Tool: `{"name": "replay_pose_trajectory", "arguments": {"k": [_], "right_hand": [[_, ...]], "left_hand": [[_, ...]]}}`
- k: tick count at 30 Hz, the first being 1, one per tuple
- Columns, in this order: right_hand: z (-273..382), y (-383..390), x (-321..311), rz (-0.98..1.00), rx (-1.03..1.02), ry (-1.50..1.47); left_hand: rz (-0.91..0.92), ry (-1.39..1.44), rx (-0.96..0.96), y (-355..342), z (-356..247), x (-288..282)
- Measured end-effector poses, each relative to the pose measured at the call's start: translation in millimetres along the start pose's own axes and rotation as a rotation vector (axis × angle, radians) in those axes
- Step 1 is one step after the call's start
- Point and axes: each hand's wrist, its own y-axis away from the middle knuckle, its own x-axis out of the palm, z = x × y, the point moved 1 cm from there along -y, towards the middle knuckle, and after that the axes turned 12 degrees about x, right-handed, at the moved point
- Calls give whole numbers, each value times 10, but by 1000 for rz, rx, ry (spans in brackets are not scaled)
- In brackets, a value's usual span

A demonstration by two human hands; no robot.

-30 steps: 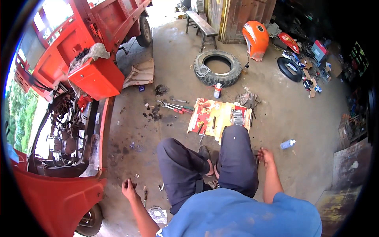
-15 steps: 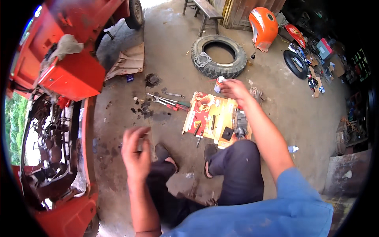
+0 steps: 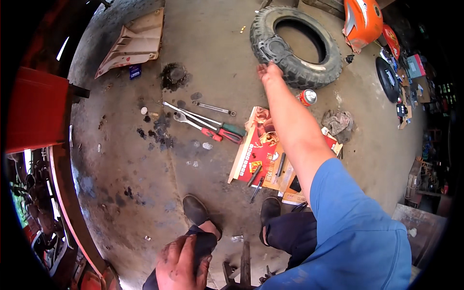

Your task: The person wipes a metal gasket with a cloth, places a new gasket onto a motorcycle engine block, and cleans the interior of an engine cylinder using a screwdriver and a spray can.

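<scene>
My right hand (image 3: 269, 72) reaches forward to the near left side of a knobby tyre (image 3: 314, 75) lying flat on the floor. Its fingers are bent at the lower edge of a grey, gasket-like metal plate (image 3: 276, 50) with bolt holes, which lies over the tyre's sidewall. The grip is partly hidden. My left hand (image 3: 181, 266) hangs relaxed over my left knee, fingers loosely curved, thumb apart, holding nothing. Below my right forearm, a red and yellow cardboard sheet (image 3: 245, 162) bears dark rods (image 3: 281, 164) and small parts. The forearm covers part of it.
A spray can (image 3: 308, 97) stands beside the tyre, with a crumpled rag (image 3: 337, 123) nearby. Long-handled cutters (image 3: 208, 126) and a wrench (image 3: 214, 108) lie left of the cardboard. An orange fuel tank (image 3: 362, 24) is at far right; a red vehicle body (image 3: 36, 108) borders the left.
My right hand has gone from above the can to the plate on the tyre. My left hand has lowered to my knee. The view has shifted toward the floor ahead.
</scene>
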Motion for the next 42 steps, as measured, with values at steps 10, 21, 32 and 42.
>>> {"name": "replay_pose_trajectory", "arguments": {"k": [10, 21, 32, 42], "right_hand": [[259, 484, -291, 18, 5, 135], [-44, -44, 42, -64, -23, 195], [-51, 1811, 68, 149, -910, 1149], [460, 5025, -490, 569, -695, 1031]], "left_hand": [[63, -38, 168, 79, -238, 48], [128, 25, 42, 74, -257, -72], [-39, 16, 175, 99, -339, -129], [-562, 261, 80, 94, -461, -1]]}}
